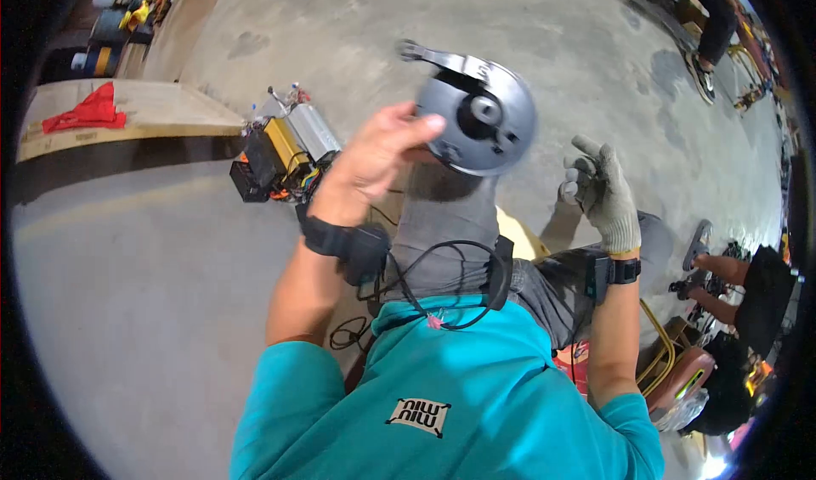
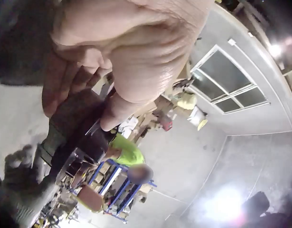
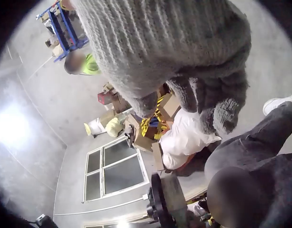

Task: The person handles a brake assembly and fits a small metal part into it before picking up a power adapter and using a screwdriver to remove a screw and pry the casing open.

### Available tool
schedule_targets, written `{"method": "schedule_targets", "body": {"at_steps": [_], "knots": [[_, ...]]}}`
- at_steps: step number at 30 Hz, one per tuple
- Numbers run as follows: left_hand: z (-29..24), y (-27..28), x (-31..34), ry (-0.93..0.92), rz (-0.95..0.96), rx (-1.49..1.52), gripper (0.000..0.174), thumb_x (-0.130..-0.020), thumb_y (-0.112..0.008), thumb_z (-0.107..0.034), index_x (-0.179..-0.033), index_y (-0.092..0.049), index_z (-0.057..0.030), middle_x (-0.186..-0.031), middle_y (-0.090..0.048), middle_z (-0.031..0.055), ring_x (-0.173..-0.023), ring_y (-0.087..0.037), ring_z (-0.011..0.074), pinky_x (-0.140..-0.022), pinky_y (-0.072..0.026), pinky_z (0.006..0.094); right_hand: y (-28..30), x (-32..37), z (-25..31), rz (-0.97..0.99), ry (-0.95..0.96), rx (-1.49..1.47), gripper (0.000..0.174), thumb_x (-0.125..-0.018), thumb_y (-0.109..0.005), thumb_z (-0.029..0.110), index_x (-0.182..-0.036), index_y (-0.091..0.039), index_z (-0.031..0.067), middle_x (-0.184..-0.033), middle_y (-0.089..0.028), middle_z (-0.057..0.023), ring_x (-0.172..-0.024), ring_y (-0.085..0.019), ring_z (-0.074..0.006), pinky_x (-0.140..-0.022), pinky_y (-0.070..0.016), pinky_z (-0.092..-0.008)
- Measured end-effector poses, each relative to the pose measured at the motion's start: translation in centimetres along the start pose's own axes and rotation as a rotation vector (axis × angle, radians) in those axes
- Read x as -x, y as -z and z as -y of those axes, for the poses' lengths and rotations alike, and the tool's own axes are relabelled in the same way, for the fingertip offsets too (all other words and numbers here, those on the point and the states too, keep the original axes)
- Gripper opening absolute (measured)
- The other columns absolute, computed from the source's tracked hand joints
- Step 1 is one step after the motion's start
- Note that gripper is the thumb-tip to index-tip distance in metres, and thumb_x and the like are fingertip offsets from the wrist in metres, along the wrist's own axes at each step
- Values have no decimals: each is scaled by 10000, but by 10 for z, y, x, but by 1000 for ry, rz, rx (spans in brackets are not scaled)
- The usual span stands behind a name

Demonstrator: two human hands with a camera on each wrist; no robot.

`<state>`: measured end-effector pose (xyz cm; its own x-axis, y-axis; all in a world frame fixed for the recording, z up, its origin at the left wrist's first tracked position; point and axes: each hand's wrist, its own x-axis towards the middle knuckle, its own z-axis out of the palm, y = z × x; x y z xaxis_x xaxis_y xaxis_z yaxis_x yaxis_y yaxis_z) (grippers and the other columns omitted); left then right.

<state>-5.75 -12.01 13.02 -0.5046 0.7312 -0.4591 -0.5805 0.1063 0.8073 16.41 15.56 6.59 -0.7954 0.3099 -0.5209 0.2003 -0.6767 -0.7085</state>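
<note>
A round grey metal drum brake (image 1: 510,98) with a lever arm jutting to the upper left is raised in front of the person's knees. The bare left hand (image 1: 374,153) grips its left edge, thumb on the near face and fingers behind. In the left wrist view, the left hand (image 2: 136,52) pinches the brake's dark edge (image 2: 84,137). To the right, apart from the brake, the right hand (image 1: 608,195) wears a pale knitted glove and holds nothing. Loosely bent fingers show on the right hand (image 3: 174,47) in the right wrist view.
On the floor at left lie a silver box (image 1: 313,132) and a yellow box (image 1: 285,144) with wires. A red cloth (image 1: 89,110) rests on a wooden board (image 1: 187,106). Black cable (image 1: 408,289) loops across the lap. Other people's legs (image 1: 718,21) show at right.
</note>
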Motion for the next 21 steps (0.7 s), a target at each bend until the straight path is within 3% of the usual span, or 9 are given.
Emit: {"method": "schedule_targets", "body": {"at_steps": [2, 6, 8, 12, 15, 18, 21], "knots": [[-11, 42, 18, -52, -132, -72, 484, -929, -733, -276, -1299, -605, 8, -1158, -708, 105, -1027, -690, 198, -946, -548, 367, 12, -9, -3, -47, -38, -58, 543, -1064, -495, 442, -1363, -535, -9, -987, -693, -97, -779, -677, -174, -679, -572, -330], [8, 126, 56, -50, -370, -103, 397, -954, -705, -242, -1258, -613, -6, -1129, -711, 89, -1022, -690, 191, -943, -547, 368, 25, -19, -15, -113, -82, 5, 519, -1038, -574, 407, -1320, -555, -29, -979, -679, -104, -764, -662, -161, -651, -583, -286], [23, 140, 71, -42, -439, -73, 321, -966, -692, -235, -1196, -628, -19, -1111, -711, 74, -1009, -692, 177, -917, -555, 355, 39, -30, -31, -161, -116, 0, 495, -1033, -588, 393, -1301, -564, -23, -965, -679, -99, -750, -662, -164, -636, -580, -290], [104, 209, 96, 232, -604, -70, 167, -992, -670, -229, -1027, -645, -68, -1030, -729, 60, -880, -723, 165, -818, -605, 325, 59, -39, -53, -267, -217, 44, 399, -1022, -619, 348, -1211, -596, -3, -928, -678, -87, -717, -659, -167, -612, -574, -295], [177, 236, 106, 324, -683, 21, 242, -962, -709, -251, -1014, -646, -23, -964, -720, 46, -820, -727, 160, -755, -615, 313, 69, -38, -62, -256, -289, 104, 339, -1015, -631, 337, -1142, -607, 24, -912, -675, -75, -714, -657, -160, -616, -576, -298], [258, 266, 113, 535, -793, 52, 364, -901, -773, -262, -1024, -630, 49, -932, -694, 104, -792, -716, 203, -766, -628, 341, 69, -35, -68, -329, -293, 176, 311, -1007, -638, 351, -1074, -620, 48, -894, -670, -63, -697, -647, -157, -619, -573, -295], [317, 264, 119, 653, -847, -73, 447, -886, -778, -245, -1099, -616, 113, -910, -674, 147, -732, -689, 232, -636, -577, 337, 76, -32, -72, -347, -362, 360, 344, -1015, -627, 380, -1126, -629, 54, -907, -675, -21, -726, -654, -134, -612, -559, -276]]}}
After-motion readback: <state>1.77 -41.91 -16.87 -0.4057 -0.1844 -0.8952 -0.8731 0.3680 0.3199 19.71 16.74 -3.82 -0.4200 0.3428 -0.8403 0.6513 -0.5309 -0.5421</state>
